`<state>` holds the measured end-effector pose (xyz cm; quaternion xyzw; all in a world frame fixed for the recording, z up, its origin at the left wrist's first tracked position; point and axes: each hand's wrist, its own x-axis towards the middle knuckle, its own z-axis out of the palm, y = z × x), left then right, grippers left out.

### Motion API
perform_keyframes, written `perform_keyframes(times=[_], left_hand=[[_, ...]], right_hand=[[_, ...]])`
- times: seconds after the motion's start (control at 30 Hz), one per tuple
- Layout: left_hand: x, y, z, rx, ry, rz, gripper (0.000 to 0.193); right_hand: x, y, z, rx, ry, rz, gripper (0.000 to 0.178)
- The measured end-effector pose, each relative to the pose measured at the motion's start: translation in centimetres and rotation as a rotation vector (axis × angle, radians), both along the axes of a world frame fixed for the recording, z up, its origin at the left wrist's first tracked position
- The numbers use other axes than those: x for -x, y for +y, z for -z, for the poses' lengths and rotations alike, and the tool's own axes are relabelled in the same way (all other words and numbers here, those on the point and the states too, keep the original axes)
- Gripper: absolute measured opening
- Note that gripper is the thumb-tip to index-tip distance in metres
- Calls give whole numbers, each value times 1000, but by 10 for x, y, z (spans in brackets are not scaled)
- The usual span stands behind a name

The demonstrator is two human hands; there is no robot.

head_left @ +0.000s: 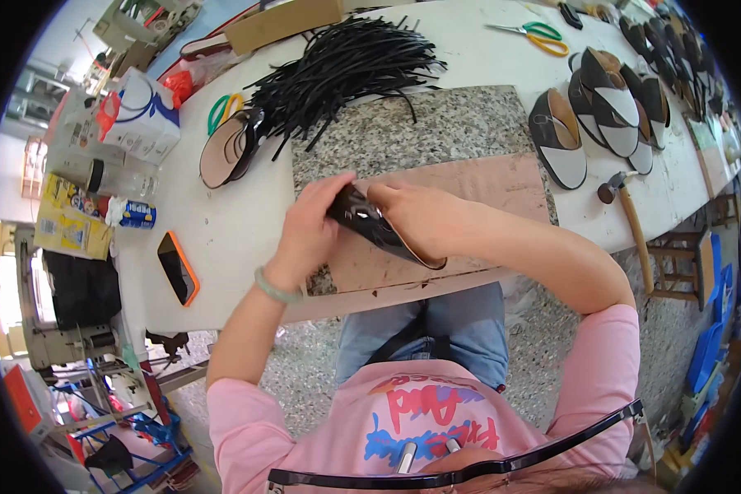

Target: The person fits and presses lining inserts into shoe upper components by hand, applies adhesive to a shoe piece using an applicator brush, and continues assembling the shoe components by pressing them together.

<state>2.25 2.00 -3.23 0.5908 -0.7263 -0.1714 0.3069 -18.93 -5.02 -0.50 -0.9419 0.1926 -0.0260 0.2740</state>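
Note:
A glossy black shoe upper [379, 230] is held tilted over the pinkish-brown board [469, 185] in front of me. My left hand [313, 218] closes on its left end, with the fingers partly behind it. My right hand [416, 218] grips the upper's far edge, its fingers bent and some fingertips hidden. Just beyond lies a speckled granite slab [461, 119] under the board. A large heap of thin black strips [346, 70] spreads over the slab's far left part.
Another black upper [230, 148] lies at left beside green-and-orange-handled scissors [220, 114]. An orange-edged phone [178, 267] rests near the left edge. On the right are grey-and-black uppers [558, 140] and a hammer [627, 210]. More scissors [535, 36] lie at the back.

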Motion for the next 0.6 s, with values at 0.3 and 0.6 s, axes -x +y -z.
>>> perform_keyframes(times=[0.3,0.6], left_hand=[[-26,-46,8,-44,180,-34,34],[-31,-53,11,-81,103,-45,29]], right_hand=[[-6,-4,34,275,-235,-108,16],[-33,2,49,357,-265,146,36]])
